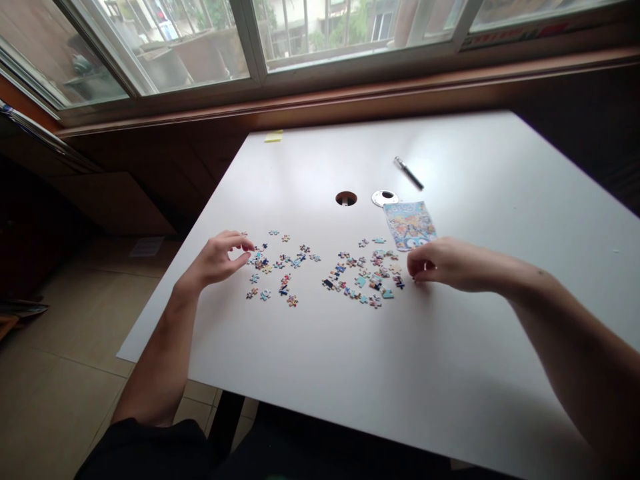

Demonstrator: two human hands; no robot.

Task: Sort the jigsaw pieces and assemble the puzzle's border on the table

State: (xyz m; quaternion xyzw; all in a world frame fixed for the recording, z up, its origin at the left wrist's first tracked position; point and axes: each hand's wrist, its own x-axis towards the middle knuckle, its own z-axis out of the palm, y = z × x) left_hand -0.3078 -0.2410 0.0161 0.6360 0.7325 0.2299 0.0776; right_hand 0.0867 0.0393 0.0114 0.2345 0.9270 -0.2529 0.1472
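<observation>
On the white worktop: puzzle pieces lie scattered in two loose groups, a sparser one by the left hand and a denser one by the right hand; some overlap.
Left hand: fingers curved into a ring, thumb and forefinger leaving only a narrow gap at the edge of the left group; whether a piece is pinched there, I cannot tell.
Right hand: fingers bent down close together, just beside the right group and the near corner of a colourful picture sheet; whether they hold anything is hidden.
Loose pieces: a careless sweep of a hand or forearm could mix the two groups, and pieces pushed far left could drop over the edge.
Uncovered hole: a round hole beyond the pieces might swallow one nudged that way, since its ring-shaped cover lies off to the right, at the sheet's far corner.
Far part of the worktop: a dark pen lies at a slant; a yellow sticky note sits by the back edge.
Room: a sliding window beyond lets in daylight, showing bars and greenery; pale floor tiles spread at left, with a sheet of paper near the dark wall.
</observation>
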